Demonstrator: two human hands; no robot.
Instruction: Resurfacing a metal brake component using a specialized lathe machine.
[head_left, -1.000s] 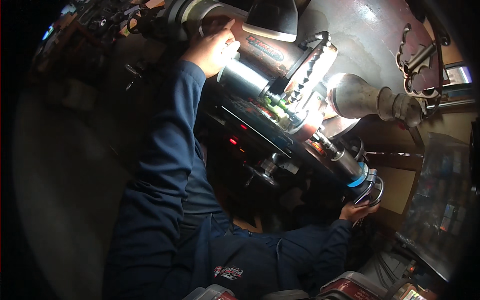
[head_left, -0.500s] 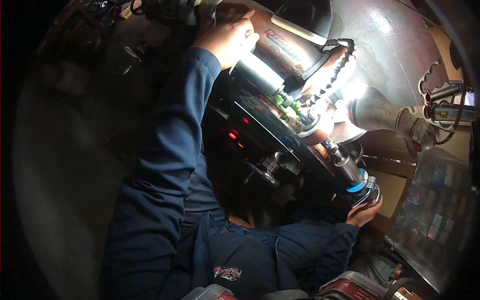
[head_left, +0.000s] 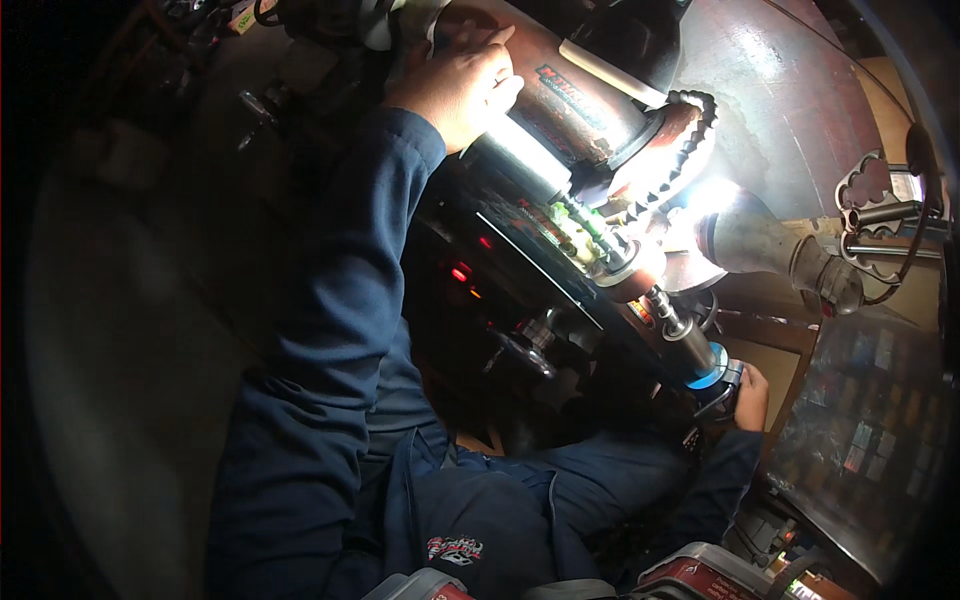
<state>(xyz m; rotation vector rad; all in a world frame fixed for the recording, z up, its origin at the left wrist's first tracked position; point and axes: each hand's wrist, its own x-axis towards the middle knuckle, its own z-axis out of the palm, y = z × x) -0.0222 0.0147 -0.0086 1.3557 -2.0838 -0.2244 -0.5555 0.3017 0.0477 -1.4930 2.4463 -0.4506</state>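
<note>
My left hand (head_left: 462, 92) lies against the upper end of the machine, beside the bright silver cylinder (head_left: 520, 160) and the worn reddish-brown housing (head_left: 575, 85). Its thumb and a finger stand apart; the other fingertips are hidden. Down to the right, my right hand (head_left: 752, 398) is closed round the curved metal handle (head_left: 716, 402) at the end of a steel spindle (head_left: 688, 345) with a blue ring (head_left: 711, 368). Between the silver cylinder and that spindle, a ring-shaped metal part (head_left: 630, 275) sits under strong light, its details washed out by glare.
A black segmented hose (head_left: 705, 108) curves over the lit area. Beside it hangs a lamp with a pale conical shade (head_left: 745, 235). Below the machine is a metal handwheel (head_left: 530, 352), near small red lights (head_left: 460, 272). A clear plastic sheet (head_left: 860, 430) covers shelving at right.
My right hand has turned from beneath the spindle end up to its right side, and the curved handle has swung round. My left hand stays at about the same place.
</note>
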